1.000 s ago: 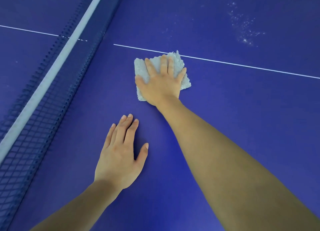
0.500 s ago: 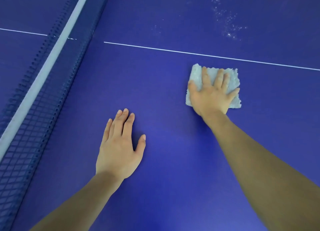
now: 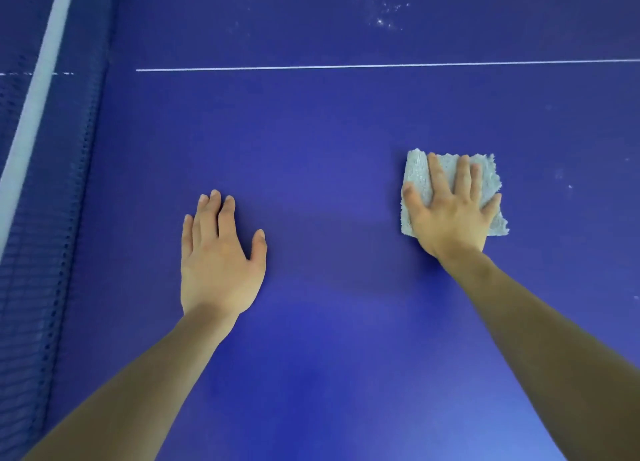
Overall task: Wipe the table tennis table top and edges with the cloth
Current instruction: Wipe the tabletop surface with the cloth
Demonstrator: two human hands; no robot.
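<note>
Right hand [image 3: 450, 215], fingers spread flat, presses the pale cloth [image 3: 417, 173] onto the blue table top [image 3: 329, 149]; left hand [image 3: 218, 256] rests flat, released, holding nothing. Net [image 3: 45, 218] at far left; white specks [image 3: 381, 21] beyond the centre line [image 3: 346, 67].

The cloth [image 3: 417, 173] is lying flat on the table top [image 3: 311, 149], a pale grey, fuzzy piece folded into a rough square with ragged edges; it is sitting on the near side of the thin white line [image 3: 346, 66], over to the right; the right hand [image 3: 450, 218] is pressing down on it, fingers spread, covering its middle; the table top is showing deep blue; white specks [image 3: 381, 21] are dotting its far part beyond the line.
</note>
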